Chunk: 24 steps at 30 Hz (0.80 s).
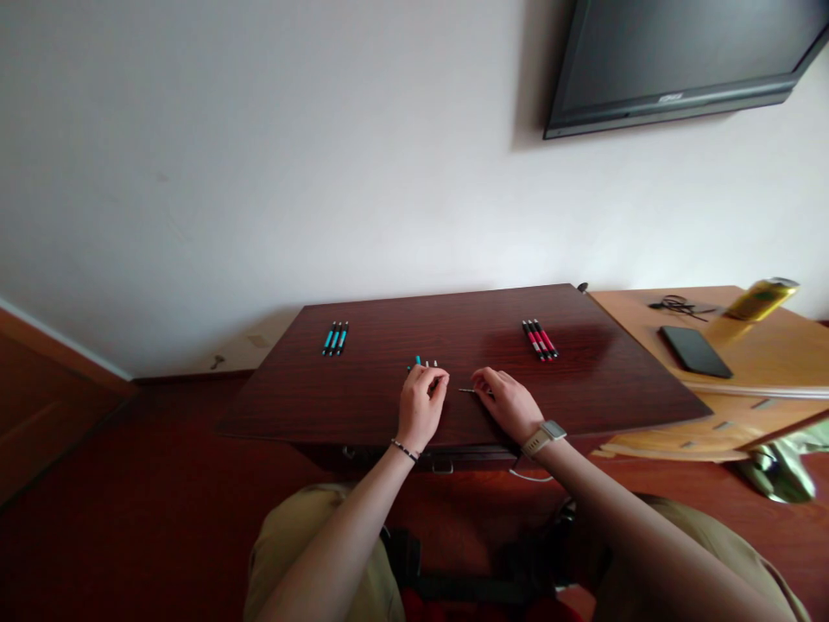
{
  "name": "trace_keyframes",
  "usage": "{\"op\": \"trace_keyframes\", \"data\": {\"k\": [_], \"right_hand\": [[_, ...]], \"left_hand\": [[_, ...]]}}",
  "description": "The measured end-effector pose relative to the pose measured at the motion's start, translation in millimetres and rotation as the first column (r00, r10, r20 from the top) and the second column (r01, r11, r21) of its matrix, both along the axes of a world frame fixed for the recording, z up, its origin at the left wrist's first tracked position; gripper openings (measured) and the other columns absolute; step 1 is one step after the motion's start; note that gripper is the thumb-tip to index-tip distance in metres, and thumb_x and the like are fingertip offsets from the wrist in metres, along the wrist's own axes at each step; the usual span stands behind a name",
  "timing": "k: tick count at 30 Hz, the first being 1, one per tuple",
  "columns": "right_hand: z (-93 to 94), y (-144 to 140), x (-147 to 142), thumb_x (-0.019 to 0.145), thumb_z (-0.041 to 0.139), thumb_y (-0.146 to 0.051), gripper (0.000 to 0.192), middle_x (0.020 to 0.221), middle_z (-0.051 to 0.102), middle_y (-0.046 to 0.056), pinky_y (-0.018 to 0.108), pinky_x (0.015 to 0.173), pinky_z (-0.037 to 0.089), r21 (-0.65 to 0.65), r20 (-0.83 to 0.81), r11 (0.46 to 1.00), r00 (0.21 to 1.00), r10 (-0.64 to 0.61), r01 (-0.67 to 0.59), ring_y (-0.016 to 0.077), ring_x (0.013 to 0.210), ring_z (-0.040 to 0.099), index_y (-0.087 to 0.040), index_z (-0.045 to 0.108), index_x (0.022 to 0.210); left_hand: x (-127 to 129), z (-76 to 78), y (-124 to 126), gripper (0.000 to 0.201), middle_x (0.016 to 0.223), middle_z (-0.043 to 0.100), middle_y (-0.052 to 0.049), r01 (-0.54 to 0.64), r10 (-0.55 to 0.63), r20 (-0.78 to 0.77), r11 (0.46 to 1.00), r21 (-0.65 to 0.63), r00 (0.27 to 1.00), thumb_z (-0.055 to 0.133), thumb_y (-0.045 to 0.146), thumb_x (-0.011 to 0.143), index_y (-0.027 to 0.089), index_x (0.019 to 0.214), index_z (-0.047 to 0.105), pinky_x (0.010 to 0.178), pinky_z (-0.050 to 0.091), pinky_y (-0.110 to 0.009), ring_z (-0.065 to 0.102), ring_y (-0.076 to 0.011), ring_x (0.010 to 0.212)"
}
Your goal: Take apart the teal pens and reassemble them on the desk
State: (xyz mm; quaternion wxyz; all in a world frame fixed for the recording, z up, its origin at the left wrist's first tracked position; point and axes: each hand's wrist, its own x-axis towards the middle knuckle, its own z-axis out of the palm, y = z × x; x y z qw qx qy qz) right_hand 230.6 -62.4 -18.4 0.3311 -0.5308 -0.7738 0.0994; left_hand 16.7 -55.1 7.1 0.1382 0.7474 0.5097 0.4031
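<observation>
The left hand (424, 399) and the right hand (510, 404) rest above the near middle of the table (433, 326), a gap between them. Both have their fingers curled inward; whether either grips anything cannot be told, since the fingertips are hidden. Small turquoise and pale pieces (418, 359) show just beyond the left hand, and a thin piece (466, 390) lies at the fingers of the right, on its left side.

Three turquoise-and-black pens (335, 339) lie side by side at the far left of the table; a row of pink-and-black pens (540, 340) lies at the far right.

Right of the table, a light wooden cabinet (622, 324) carries a yellow can (761, 300) at its far right, the can's inside out of sight. A dark phone (696, 352) and a black cable (677, 306) lie left of it. The cabinet's drawers (703, 423) hide their contents.
</observation>
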Motion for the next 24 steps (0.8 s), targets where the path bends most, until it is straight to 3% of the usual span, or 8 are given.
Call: {"op": "trace_keyframes", "data": {"k": [3, 10, 24], "right_hand": [[0.0, -1, 6, 0.101, 0.053, -0.02, 0.011, 0.097, 0.071, 0.005, 0.033, 0.082, 0.05, -0.005, 0.002, 1.0, 1.0, -0.015, 0.015, 0.0227, 0.091, 0.065, -0.024, 0.061, 0.108], [-1.0, -2, 15, 0.101, 0.053, -0.02, 0.012, 0.098, 0.072, 0.005, 0.033, 0.082, 0.05, -0.007, -0.009, 0.999, 0.999, -0.035, 0.035, 0.0226, 0.091, 0.066, -0.025, 0.061, 0.109], [-4.4, 0, 22, 0.101, 0.052, -0.023, 0.011, 0.096, 0.071, 0.006, 0.035, 0.083, 0.05, 0.021, -0.028, 0.999, 0.999, -0.042, 0.043, 0.0242, 0.091, 0.065, -0.024, 0.06, 0.109]], "left_hand": [[-1, -2.4, 2, 0.017, 0.103, 0.072, -0.005, 0.023, -0.021, 0.071, 0.999, -0.035, 0.997, 0.054, 0.029, 0.105, 0.022, 0.104, 0.07, 0.085, 0.054, -0.029, 0.067, -0.0167, 0.09], [-2, -14.2, 9, 0.01, 0.105, 0.076, -0.003, 0.067, -0.042, 0.186, 0.989, -0.132, 0.982, 0.057, 0.024, 0.102, 0.022, 0.104, 0.066, 0.087, 0.056, -0.029, 0.072, -0.0163, 0.093], [1, -12.9, 6, 0.008, 0.099, 0.075, 0.0, 0.096, -0.09, 0.044, 0.983, -0.159, 0.995, 0.058, 0.018, 0.098, 0.025, 0.101, 0.063, 0.081, 0.053, -0.025, 0.072, -0.0151, 0.087]]}}
